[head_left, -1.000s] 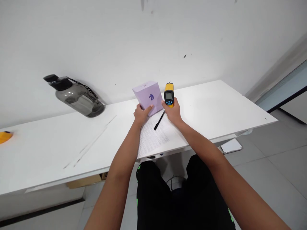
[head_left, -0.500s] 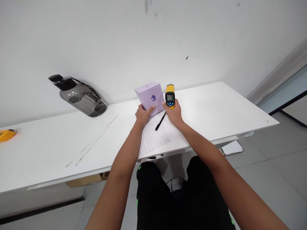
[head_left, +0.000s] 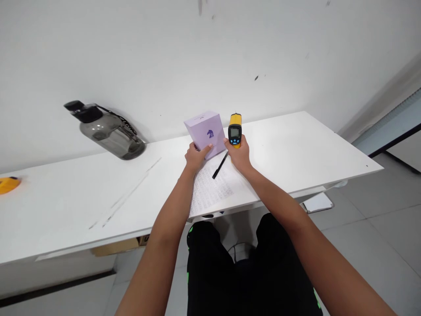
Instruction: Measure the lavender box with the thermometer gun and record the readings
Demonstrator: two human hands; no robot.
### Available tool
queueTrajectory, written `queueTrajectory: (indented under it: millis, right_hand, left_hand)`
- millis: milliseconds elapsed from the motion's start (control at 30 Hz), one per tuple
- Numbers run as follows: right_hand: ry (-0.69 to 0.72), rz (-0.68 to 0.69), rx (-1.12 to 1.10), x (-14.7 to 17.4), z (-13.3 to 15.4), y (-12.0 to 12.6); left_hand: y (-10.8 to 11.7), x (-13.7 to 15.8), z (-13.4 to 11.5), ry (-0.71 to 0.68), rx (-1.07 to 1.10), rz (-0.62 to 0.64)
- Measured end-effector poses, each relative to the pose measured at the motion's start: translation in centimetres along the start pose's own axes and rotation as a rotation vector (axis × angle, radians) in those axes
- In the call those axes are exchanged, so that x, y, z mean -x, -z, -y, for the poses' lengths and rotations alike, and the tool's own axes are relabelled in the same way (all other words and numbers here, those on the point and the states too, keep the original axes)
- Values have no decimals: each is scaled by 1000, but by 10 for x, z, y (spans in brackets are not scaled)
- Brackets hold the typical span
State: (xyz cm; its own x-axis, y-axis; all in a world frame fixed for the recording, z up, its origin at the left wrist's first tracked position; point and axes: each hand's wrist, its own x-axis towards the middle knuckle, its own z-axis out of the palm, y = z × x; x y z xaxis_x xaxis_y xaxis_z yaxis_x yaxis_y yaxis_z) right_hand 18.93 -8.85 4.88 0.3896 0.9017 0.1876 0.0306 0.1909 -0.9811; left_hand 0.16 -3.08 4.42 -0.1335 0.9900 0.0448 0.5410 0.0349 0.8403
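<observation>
My left hand (head_left: 195, 156) grips the near left part of a lilac box (head_left: 204, 134) that bears a dark horse-head logo, the thumb lying on its front face. In my right hand (head_left: 240, 154) is a yellow and black infrared thermometer (head_left: 235, 131), held upright with its small screen and blue buttons facing me. My fingers wrap its handle, which is mostly hidden. Below the two hands, a black pen (head_left: 219, 166) lies on a sheet of paper (head_left: 210, 188) covered in writing.
A grey see-through water bottle (head_left: 113, 136) with a black cap stands left on the white table (head_left: 296, 149), by the wall. An orange-yellow object (head_left: 9, 184) is cut off at the left edge. Under the table's right front, a white panel (head_left: 318, 202) juts out.
The thermometer has shifted very slightly right and up in my right hand's grip. My left hand and the box stay nearly as they were.
</observation>
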Motion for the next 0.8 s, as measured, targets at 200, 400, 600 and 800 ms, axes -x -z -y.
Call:
queueTrajectory:
  millis: [200,400,600,800]
  right_hand:
    - [14,19,-6,4,2,-2]
    - [17,28,-9,5,1,-3]
    - [-12,32,-11,4,-1,-4]
    - [0,52,-4,3,-2,-3]
  left_hand:
    - [1,0,0,8,-9,5]
    - [1,0,-1,2,-19,9]
    - [2,1,-2,-10,-2,24]
    - [2,2,-4,-10,-3,26]
